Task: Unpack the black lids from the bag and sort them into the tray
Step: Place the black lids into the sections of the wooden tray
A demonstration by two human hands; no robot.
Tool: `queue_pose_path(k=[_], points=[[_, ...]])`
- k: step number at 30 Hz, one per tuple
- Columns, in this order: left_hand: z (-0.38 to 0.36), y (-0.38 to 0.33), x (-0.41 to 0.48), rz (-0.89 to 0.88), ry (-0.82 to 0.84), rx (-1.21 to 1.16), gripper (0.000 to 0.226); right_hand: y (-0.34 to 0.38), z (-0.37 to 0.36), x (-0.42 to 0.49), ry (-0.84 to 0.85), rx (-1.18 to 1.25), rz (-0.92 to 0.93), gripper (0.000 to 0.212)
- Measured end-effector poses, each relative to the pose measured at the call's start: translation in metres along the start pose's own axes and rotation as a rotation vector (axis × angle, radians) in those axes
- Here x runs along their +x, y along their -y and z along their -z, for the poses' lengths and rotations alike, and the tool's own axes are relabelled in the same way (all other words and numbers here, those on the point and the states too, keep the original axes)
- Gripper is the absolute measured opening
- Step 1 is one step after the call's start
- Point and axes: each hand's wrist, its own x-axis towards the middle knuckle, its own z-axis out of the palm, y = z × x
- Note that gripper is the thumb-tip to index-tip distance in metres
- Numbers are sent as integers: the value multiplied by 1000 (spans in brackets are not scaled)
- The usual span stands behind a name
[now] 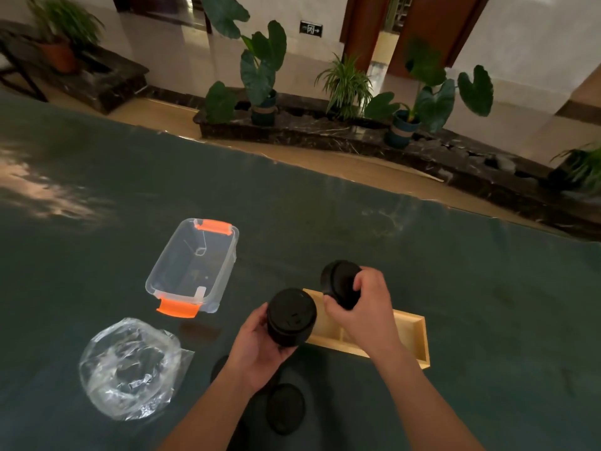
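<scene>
My left hand (257,345) grips a stack of black lids (291,315) just left of the wooden tray (411,336). My right hand (364,304) holds a second stack of black lids (338,279) above the tray's left end. The tray is long, light wood, with a divider visible inside; my right arm hides much of it. A crumpled clear plastic bag (130,369) lies on the table at the left, with something dark inside. A loose black lid (285,408) lies flat on the table between my forearms.
A clear plastic box (172,278) with orange clips stands open beyond the bag. The table (487,288) is covered in dark green cloth. Potted plants (260,76) and a stone ledge line the floor past the table's far edge.
</scene>
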Motion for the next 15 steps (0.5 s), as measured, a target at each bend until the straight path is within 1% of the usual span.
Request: queue_pose_path(k=[3,6,7,9,12,15], points=[[17,-15,0,-24,-21,-65,36,-24,-31,18,126,-270,-74,52],[29,-26,-2,-37,-32,-76,36,-47,-71,22,315,-498,-91,71],[32,-28,-3,-40,-33,-78,37,-53,-84,22,357,-528,-92,76],[36,-33,-6,-48,-27,-81,41,-63,-102,21,403,-557,-108,80],[40,-35,-8,-44,-20,-89,43,-70,-118,21,441,-618,-109,76],[39,-34,-9,-42,-19,-98,40,-71,-126,21,434,-635,-103,71]])
